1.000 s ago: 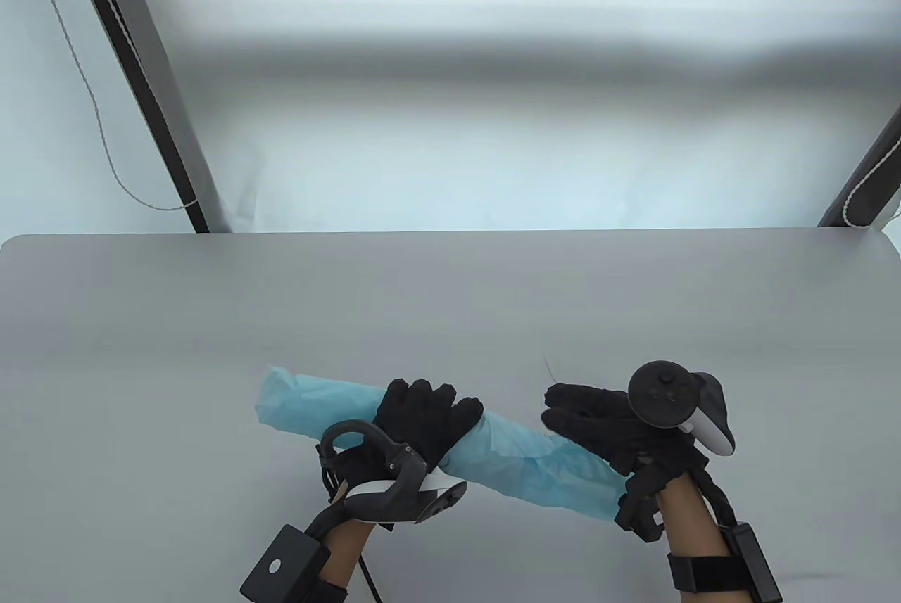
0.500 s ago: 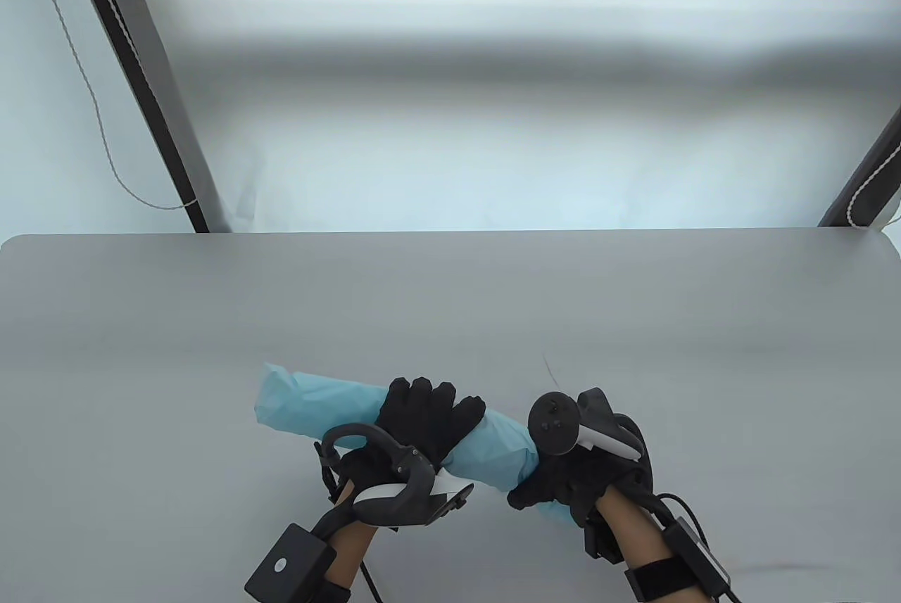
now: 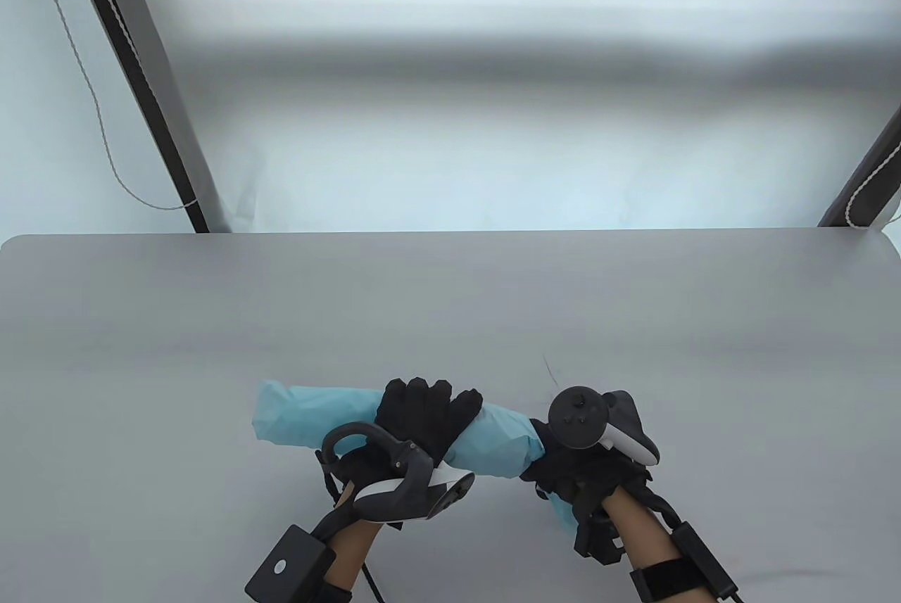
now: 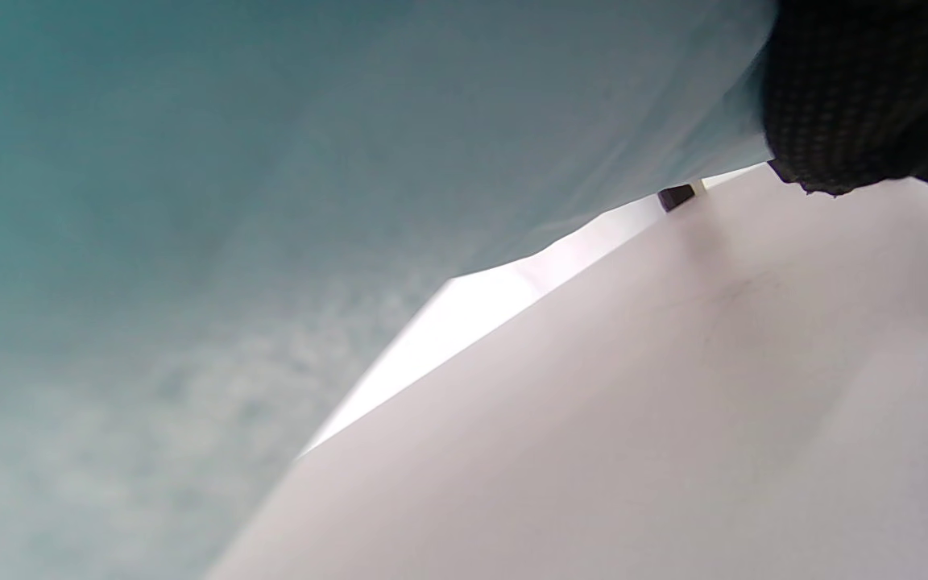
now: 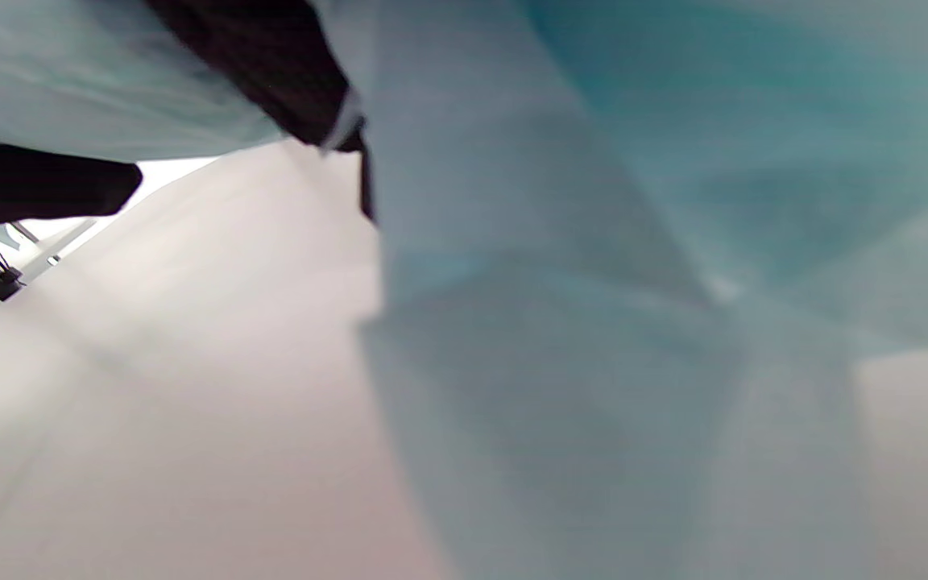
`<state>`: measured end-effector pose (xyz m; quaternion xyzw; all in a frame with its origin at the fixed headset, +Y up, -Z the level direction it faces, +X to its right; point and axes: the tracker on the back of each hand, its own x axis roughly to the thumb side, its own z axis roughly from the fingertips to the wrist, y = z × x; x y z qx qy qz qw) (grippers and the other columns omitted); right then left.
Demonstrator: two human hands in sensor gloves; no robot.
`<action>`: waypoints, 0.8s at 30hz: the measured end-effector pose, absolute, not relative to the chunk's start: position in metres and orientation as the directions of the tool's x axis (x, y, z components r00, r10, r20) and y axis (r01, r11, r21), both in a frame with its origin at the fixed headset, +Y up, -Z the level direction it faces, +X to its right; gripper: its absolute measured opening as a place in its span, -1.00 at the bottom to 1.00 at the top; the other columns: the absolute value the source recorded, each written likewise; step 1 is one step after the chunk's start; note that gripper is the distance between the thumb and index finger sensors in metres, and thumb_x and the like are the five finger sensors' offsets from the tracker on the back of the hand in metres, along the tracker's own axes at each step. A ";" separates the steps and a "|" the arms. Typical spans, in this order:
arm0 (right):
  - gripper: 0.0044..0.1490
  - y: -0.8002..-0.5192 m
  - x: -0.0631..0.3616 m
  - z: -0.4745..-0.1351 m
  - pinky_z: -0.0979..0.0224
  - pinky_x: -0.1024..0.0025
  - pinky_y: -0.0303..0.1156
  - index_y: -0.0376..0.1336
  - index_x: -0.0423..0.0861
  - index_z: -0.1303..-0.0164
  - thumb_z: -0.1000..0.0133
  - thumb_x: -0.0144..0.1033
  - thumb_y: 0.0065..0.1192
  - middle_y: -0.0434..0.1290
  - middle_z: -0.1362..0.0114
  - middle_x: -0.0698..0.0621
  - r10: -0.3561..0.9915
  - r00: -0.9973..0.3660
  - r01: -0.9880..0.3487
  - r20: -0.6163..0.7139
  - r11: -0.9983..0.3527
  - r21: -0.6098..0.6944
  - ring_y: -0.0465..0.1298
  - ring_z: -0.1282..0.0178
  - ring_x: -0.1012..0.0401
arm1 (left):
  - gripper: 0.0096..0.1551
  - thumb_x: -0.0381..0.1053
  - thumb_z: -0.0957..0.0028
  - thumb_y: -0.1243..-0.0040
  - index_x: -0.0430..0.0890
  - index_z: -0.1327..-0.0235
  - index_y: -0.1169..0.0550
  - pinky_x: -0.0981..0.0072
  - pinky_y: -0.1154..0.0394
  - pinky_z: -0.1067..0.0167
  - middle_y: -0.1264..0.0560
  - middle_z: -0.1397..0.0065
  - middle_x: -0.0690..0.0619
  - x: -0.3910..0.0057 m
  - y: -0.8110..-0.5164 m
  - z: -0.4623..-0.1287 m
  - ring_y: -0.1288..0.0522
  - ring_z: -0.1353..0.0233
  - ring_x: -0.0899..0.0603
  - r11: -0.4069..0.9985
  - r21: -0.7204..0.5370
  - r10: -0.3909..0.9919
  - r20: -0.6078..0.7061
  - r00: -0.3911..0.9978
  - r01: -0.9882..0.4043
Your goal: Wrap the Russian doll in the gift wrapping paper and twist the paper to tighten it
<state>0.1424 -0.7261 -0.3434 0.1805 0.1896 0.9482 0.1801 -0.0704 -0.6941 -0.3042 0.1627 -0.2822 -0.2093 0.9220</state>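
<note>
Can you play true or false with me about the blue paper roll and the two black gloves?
1. The left hand grips the middle of the blue wrapping paper. True.
2. The right hand lies flat on the table, away from the paper. False: it holds the paper's right end.
3. The paper is red. False: it is light blue.
4. The doll shows. False: paper hides it.
</note>
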 end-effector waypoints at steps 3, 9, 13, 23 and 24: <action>-0.21 -0.726 0.135 -0.343 0.08 0.32 0.61 0.27 -0.09 -0.53 -0.19 0.07 0.46 0.67 0.11 0.19 0.247 -0.911 -0.137 0.330 -0.937 0.323 0.62 0.36 0.35 | 0.41 0.54 0.28 -0.52 0.16 -0.64 0.03 -0.36 -0.36 -0.40 -0.35 -0.65 -0.03 -0.071 -0.696 -0.305 -0.48 -0.53 -0.29 0.863 0.398 -0.480 0.453 0.751 0.311; -0.08 -0.732 0.127 -0.343 0.13 0.36 0.59 0.30 -0.12 -0.41 -0.03 0.24 0.54 0.61 0.18 0.27 0.171 -0.931 -0.129 0.323 -0.981 0.147 0.56 0.42 0.40 | 0.41 0.54 0.27 -0.52 0.14 -0.65 0.03 -0.37 -0.36 -0.38 -0.36 -0.65 -0.04 -0.074 -0.701 -0.313 -0.48 -0.52 -0.30 0.886 0.334 -0.448 0.435 0.781 0.322; 0.32 -0.727 0.130 -0.341 -0.39 0.06 0.47 -0.15 -0.30 -0.81 -0.19 0.28 0.35 0.44 -0.40 -0.03 0.340 -0.858 -0.202 0.385 -0.913 0.355 0.53 -0.17 0.16 | 0.40 0.53 0.26 -0.51 0.16 -0.64 0.05 -0.38 -0.34 -0.39 -0.34 -0.66 -0.05 -0.081 -0.702 -0.320 -0.46 -0.53 -0.31 0.900 0.285 -0.425 0.413 0.805 0.330; -0.16 -0.713 0.161 -0.345 -0.61 -0.20 0.31 -0.15 -0.28 -0.86 -0.44 -0.27 -0.01 0.25 -0.72 -0.44 0.747 -0.616 -0.523 0.249 -0.625 0.579 0.40 -0.53 -0.22 | 0.40 0.50 0.26 -0.53 0.19 -0.62 0.08 -0.39 -0.29 -0.43 -0.30 -0.68 -0.05 -0.098 -0.699 -0.324 -0.42 -0.57 -0.31 0.936 0.256 -0.333 0.423 0.843 0.241; -0.16 -0.713 0.162 -0.346 -0.59 -0.16 0.34 -0.08 -0.23 -0.85 -0.40 -0.26 0.07 0.34 -0.69 -0.37 0.706 -0.650 -0.499 0.282 -0.676 0.542 0.46 -0.49 -0.15 | 0.40 0.50 0.26 -0.53 0.20 -0.62 0.08 -0.39 -0.28 -0.43 -0.30 -0.68 -0.05 -0.099 -0.699 -0.323 -0.41 -0.58 -0.31 0.935 0.264 -0.335 0.427 0.840 0.239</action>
